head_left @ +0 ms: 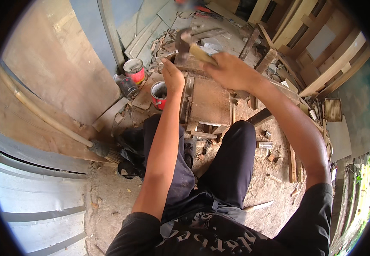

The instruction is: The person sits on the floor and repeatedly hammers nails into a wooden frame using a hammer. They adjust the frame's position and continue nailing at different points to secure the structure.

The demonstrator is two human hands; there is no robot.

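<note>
Here, left hand (174, 80) extended forward, the right hand (227, 71) grips a hammer (200, 54).

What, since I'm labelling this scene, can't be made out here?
All in the head view:
Hammer in the right hand: motion blur smears its head.
Left hand: its own shape hides whether it holds anything.
Red can by the left forearm: that arm hides part of its side.
Long pole: the dark fisheye rim cuts off its upper end.
</note>
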